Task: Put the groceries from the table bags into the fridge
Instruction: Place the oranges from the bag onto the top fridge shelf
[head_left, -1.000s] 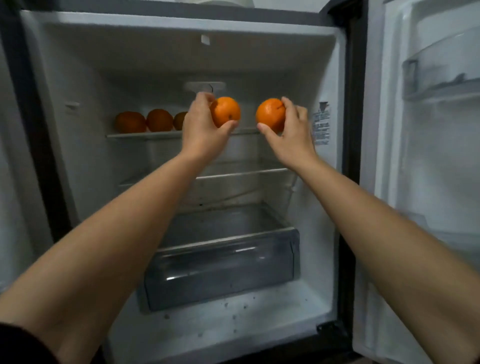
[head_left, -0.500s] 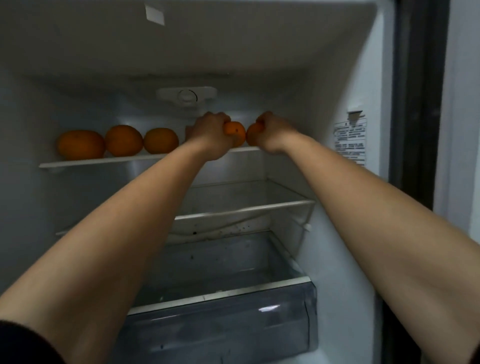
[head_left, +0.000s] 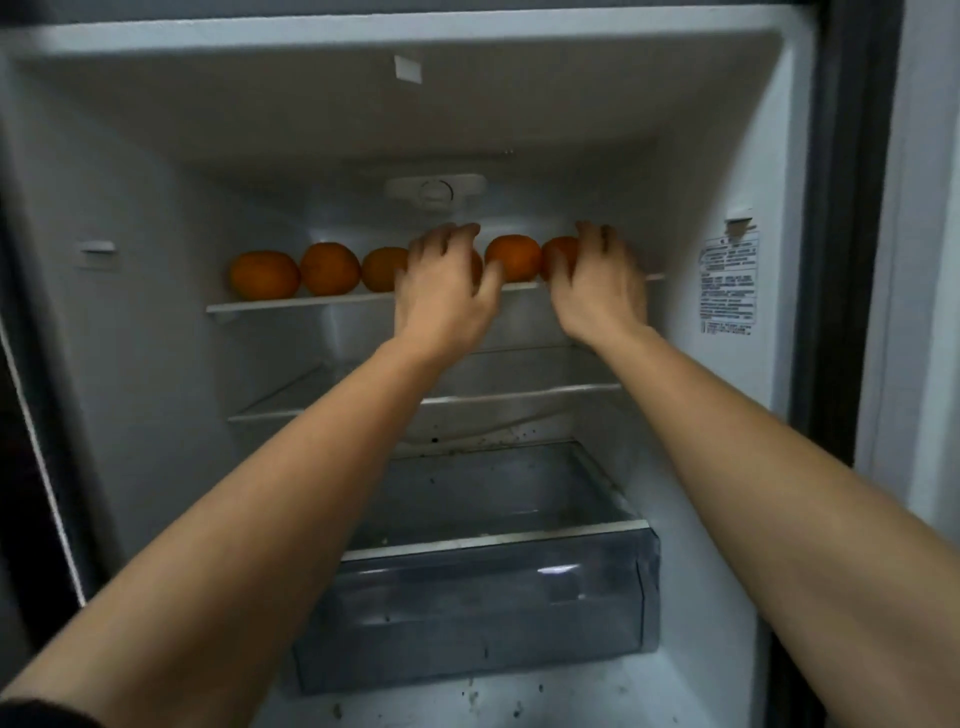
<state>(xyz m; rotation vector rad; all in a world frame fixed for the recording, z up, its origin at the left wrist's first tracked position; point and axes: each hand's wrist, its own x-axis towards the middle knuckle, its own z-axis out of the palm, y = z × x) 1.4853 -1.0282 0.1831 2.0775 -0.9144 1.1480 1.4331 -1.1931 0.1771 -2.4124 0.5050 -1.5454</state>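
White walls of the open fridge (head_left: 156, 364) surrounded both outstretched arms. At the top shelf (head_left: 301, 303), the left hand (head_left: 447, 291) hung with its fingers loosely spread and holding nothing, its thumb just beside the fourth orange (head_left: 514, 257); whether it touched could not be told. The right hand (head_left: 597, 280) cupped the rightmost orange (head_left: 561, 252), thumb across its front and fingers curled over its far side. Both fruits sat on the shelf, close together. Left of the left hand, three oranges (head_left: 330, 268) lay in a row on the same shelf. Above them was a round dial (head_left: 435, 189) on the back wall. Below ran a bare glass shelf (head_left: 519, 397), then a clear crisper drawer (head_left: 483, 613). A printed label (head_left: 727, 286) was stuck to the right wall.
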